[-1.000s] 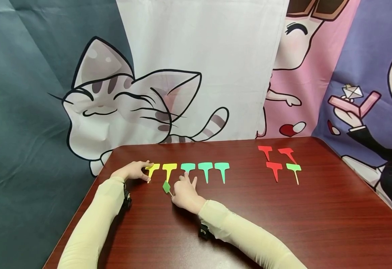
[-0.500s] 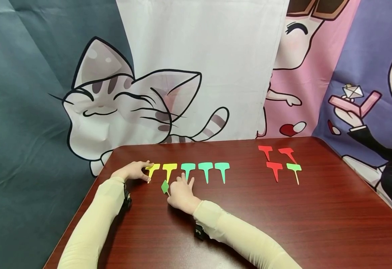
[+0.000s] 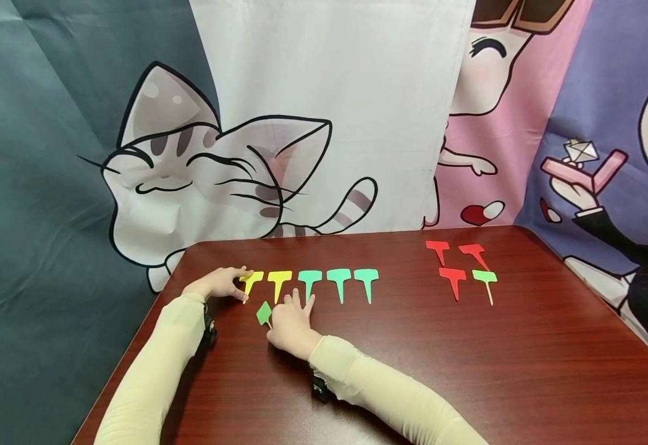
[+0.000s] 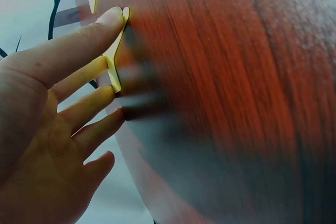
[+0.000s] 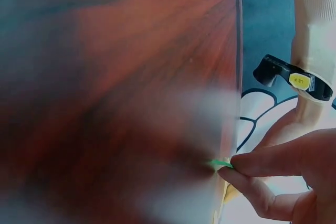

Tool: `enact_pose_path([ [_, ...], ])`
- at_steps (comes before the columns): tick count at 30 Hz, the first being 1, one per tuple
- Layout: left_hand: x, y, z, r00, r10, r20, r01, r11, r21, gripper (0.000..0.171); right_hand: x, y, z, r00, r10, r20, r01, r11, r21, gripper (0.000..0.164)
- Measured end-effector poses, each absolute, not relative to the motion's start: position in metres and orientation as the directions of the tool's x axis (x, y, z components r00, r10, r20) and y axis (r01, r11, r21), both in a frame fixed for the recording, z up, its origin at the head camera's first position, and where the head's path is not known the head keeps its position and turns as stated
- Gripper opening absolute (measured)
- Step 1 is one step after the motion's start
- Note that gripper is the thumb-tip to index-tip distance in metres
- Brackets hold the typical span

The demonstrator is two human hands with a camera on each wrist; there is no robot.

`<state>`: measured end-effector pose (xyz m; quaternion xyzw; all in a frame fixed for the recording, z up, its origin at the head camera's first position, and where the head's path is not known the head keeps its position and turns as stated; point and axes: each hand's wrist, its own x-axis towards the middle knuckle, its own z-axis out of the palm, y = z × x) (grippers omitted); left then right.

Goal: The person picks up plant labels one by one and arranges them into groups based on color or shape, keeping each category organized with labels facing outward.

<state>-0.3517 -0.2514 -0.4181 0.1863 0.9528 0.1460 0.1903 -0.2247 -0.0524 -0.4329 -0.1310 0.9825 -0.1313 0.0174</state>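
On the left, my left hand (image 3: 220, 283) spans a yellow T-shaped plant label (image 3: 254, 279). In the left wrist view the thumb is at the label's (image 4: 116, 51) stem tip, with fingers against its head. My right hand (image 3: 290, 324) pinches a green diamond-headed plant label (image 3: 264, 313) by its thin stem, below the row. Seen from the right wrist, thumb and forefinger meet on this green label (image 5: 222, 163), shown edge-on. A second yellow label (image 3: 280, 281) and several teal labels (image 3: 338, 278) continue the row rightward, the nearest partly behind my right fingertips.
At the back right lie three red T-shaped labels (image 3: 453, 278) and a light green label (image 3: 485, 276). All are on the dark reddish wooden table (image 3: 412, 358). A cartoon-printed cloth (image 3: 390, 93) hangs behind the far edge.
My right hand has slid left and slightly toward me with the green diamond-headed label, uncovering more of the nearest teal label. My left hand stays at the yellow label.
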Motion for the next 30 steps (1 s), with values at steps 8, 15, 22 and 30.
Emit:
enact_pose_path([
  [8,-0.352,-0.252,-0.418,-0.857,0.404,-0.319,0.288,0.89,0.354,0.077,-0.223,-0.064,-0.428,-0.975,-0.222,-0.023,-0.215,0.963,-0.16,0.019],
  [15,-0.353,-0.252,-0.419,-0.858,0.406,-0.315,0.29,0.889,0.355,0.078,-0.223,-0.074,-0.427,-0.977,-0.21,-0.034,-0.203,0.968,-0.147,0.027],
  [22,-0.353,-0.252,-0.42,-0.858,0.399,-0.322,0.284,0.893,0.35,0.078,-0.223,-0.082,-0.428,-0.98,-0.196,-0.04,-0.189,0.971,-0.143,0.034],
  [30,-0.354,-0.252,-0.42,-0.856,0.406,-0.32,0.292,0.891,0.347,0.078,-0.223,-0.091,-0.431,-0.978,-0.207,-0.001,-0.205,0.967,-0.149,0.022],
])
